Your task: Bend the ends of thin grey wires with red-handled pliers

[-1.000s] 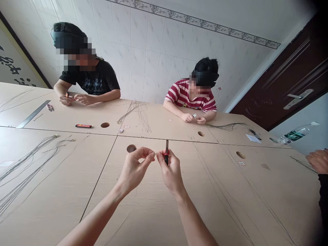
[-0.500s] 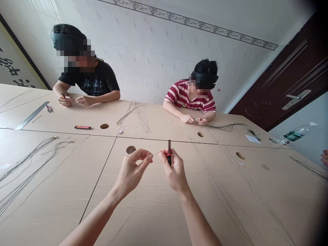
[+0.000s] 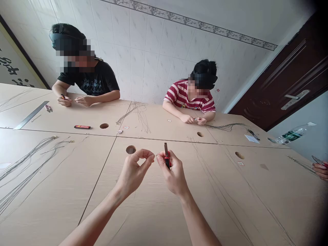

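Work in hand at a bench (image 3: pixel 143 218), seen from the head. The left hand (image 3: pixel 135 167) has thumb and forefinger pinched together, apparently clamped on a fine wire (image 3: pixel 157 155) between the two hands; the wire is too thin and small here to tell whether its end is joined, bent or free. The right hand (image 3: pixel 174 171) has its grip closed around a red-and-black tool (image 3: pixel 166 160), metal tip pointing up and away, with thumb and forefinger just beside the left fingertips.

Progress, as judged from the layout: this piece looks to be partway through, since it is held up between the fingers and the tool's tip is not on it. To the left lie bundles (image 3: pixel 30 155) of strands gathered at pale, gold-tinted ends (perhaps finished pieces, though their state cannot be read at this range). To the right, a few strands (image 3: pixel 215 181) lie spread singly, and a short loose strand (image 3: pixel 120 227) rests nearest the wearer; these may be what is left. Across the bench, one co-worker (image 3: pixel 96 78) and another (image 3: pixel 189 95) hold small items of their own.
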`<state>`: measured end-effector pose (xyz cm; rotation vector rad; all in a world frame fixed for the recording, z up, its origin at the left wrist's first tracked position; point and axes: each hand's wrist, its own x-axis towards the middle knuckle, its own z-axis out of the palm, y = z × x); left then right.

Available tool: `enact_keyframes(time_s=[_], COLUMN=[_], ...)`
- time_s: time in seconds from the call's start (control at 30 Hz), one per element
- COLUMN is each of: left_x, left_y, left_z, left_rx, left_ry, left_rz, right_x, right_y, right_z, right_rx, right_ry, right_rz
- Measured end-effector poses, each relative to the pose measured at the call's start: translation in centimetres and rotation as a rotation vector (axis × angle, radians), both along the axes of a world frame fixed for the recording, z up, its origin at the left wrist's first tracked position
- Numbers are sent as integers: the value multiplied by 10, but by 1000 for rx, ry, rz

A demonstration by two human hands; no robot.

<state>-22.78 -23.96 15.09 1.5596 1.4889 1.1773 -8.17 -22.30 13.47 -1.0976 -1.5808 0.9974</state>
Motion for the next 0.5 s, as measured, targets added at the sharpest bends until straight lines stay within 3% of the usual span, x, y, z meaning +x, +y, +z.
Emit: enact_keyframes(time_s=[0.3, 0.5], left_x=[-2, -9], left_y=[0, 5], left_z=[-4, 4], left_rx=[-8, -95], left_ry=[-62, -201], left_rz=[-42, -78], right_x=[5, 9], right_y=[2, 3], right_z=[0, 1], right_rx=[1, 0], right_ry=[26, 15], right_rz=[33, 73])
